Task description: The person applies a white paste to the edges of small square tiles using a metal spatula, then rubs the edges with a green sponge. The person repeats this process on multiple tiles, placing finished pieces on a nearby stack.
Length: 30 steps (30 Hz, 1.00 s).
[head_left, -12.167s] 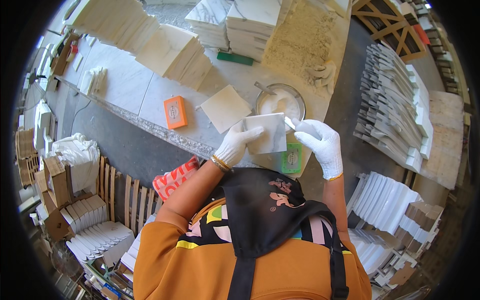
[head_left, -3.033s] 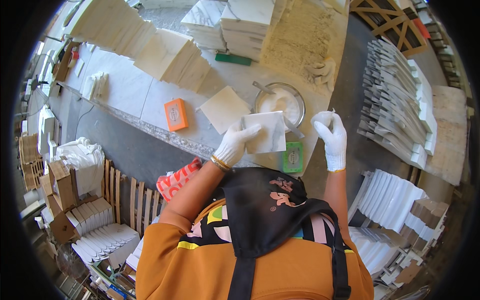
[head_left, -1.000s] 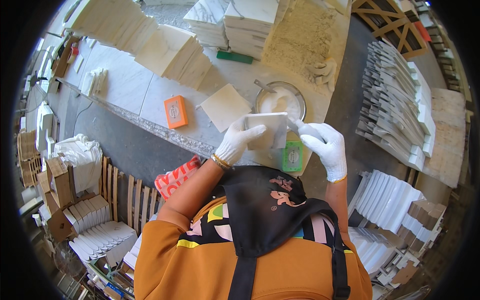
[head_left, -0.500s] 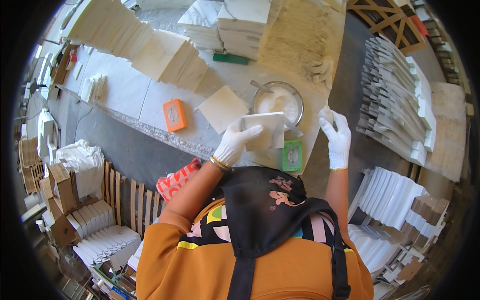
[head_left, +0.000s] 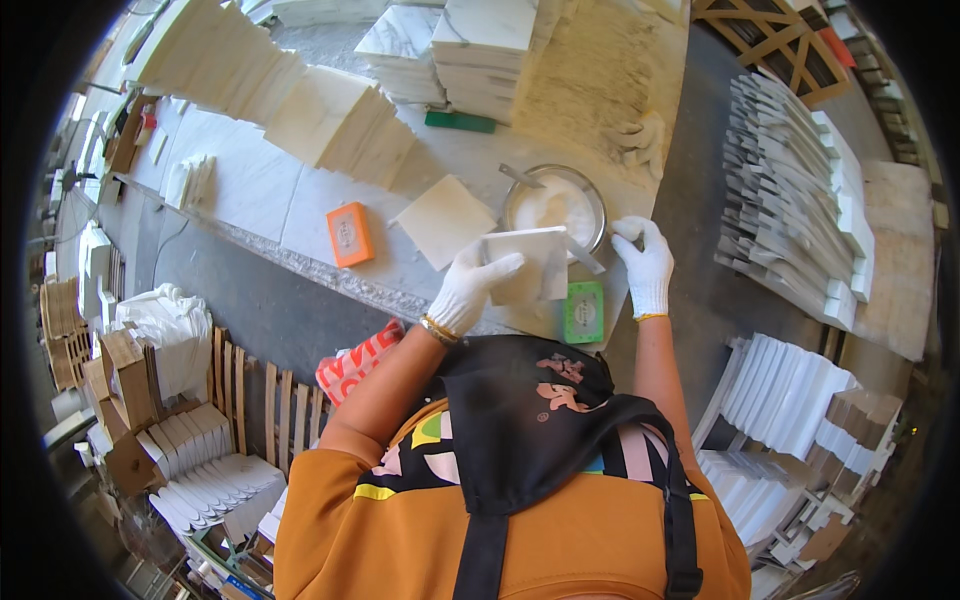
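Farther left than half a second ago, the right hand [head_left: 643,262] is near the metal bowl [head_left: 603,212], right of centre; its fingers curl, but whether they grip anything I cannot tell. At the frame's centre, the left hand [head_left: 466,288] clasps a marble tile [head_left: 535,272], just upper left of a green box [head_left: 584,313].

Left fingers [head_left: 506,267] in a pinch, right fingers [head_left: 632,227] apparently half-curled
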Available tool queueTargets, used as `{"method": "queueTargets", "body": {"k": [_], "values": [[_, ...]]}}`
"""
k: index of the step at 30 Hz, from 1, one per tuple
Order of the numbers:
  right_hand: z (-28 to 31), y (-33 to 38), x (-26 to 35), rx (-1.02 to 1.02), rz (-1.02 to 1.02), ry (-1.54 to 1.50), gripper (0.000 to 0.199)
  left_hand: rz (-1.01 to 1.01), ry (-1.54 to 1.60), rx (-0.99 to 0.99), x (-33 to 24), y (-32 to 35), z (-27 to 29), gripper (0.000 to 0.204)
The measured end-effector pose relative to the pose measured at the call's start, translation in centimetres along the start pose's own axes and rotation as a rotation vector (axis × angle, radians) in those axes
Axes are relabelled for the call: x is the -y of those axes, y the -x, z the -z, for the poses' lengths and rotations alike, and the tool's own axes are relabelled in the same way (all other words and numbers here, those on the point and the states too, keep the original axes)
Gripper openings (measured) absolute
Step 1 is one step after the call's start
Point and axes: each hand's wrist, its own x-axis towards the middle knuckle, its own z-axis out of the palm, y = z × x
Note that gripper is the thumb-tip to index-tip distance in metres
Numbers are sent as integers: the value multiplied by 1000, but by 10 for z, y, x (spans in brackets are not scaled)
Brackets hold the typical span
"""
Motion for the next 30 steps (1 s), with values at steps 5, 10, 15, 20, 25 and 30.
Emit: {"method": "queueTargets", "body": {"k": [5,10,15,20,25,30], "values": [[2,7,-8,-91,18,-74,35,-3,5,-31,6,-1,4,45],[32,34,14,-101,-44,-118,24,34,29,-26,7,-1,10,49],[21,47,55,-26,80,-91,22,32,18,-14,6,-4,7,48],[3,37,65,191,102,78,28,-8,-21,-23,3,-1,4,43],[3,33,63,294,34,64,29,-8,-5,-45,7,1,9,43],[8,37,69,328,90,145,27,-18,6,-54,10,-1,10,43]]}}
